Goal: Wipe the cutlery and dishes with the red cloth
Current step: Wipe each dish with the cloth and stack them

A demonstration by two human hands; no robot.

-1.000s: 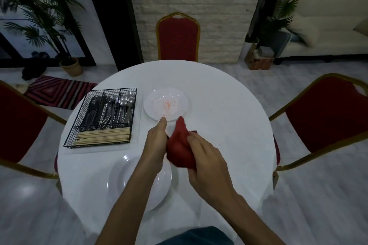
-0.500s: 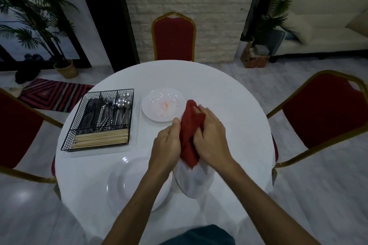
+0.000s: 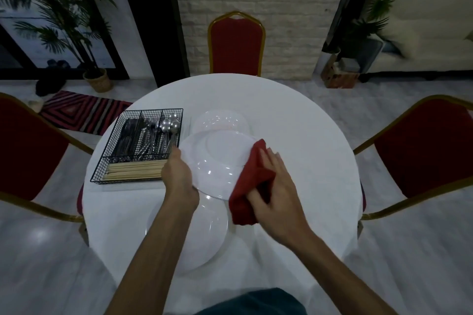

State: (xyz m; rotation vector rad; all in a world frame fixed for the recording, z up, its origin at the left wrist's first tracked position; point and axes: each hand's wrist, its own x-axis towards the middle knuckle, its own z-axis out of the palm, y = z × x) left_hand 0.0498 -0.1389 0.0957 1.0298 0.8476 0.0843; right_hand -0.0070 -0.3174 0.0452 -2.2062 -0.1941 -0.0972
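Above the round white table point(image 3: 294, 120), holds up a white dinner plate point(image 3: 220, 161): stiff, glossy, probably slippery and breakable, best gripped at the rim. Presses soft red cloth point(image 3: 252, 186) against its right edge, bunched in the closed right hand point(image 3: 279, 186). Clasps the left rim in the curled left hand point(image 3: 179, 179).

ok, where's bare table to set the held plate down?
Bare: table right of the red cloth, out to its rim, and the far strip beyond the small plate. Crowded: wire cutlery basket at left, large plate at the near edge.
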